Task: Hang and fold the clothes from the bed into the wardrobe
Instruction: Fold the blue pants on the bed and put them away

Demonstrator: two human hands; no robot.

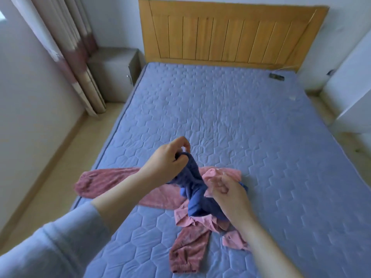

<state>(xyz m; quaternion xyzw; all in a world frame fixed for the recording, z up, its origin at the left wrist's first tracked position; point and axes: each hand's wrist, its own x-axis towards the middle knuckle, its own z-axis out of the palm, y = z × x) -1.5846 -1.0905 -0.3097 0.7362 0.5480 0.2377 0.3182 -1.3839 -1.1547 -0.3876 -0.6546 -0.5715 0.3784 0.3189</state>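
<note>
A dark blue garment (193,189) hangs bunched above the bed. My left hand (168,159) grips its top end and lifts it. My right hand (228,195) holds the lower part of the same blue cloth, fingers curled around it. Under them a dusty-red pair of trousers (112,183) lies spread on the blue quilted mattress (241,121), one leg reaching left and the other toward the front edge. A light pink shirt (202,219) lies crumpled on top of the trousers, partly hidden by the blue garment and my right hand.
The wooden headboard (230,35) stands at the far end. A grey bedside cabinet (114,75) and striped curtains (66,47) are at the far left. White furniture (353,91) stands at the right. A small dark object (276,76) lies near the headboard.
</note>
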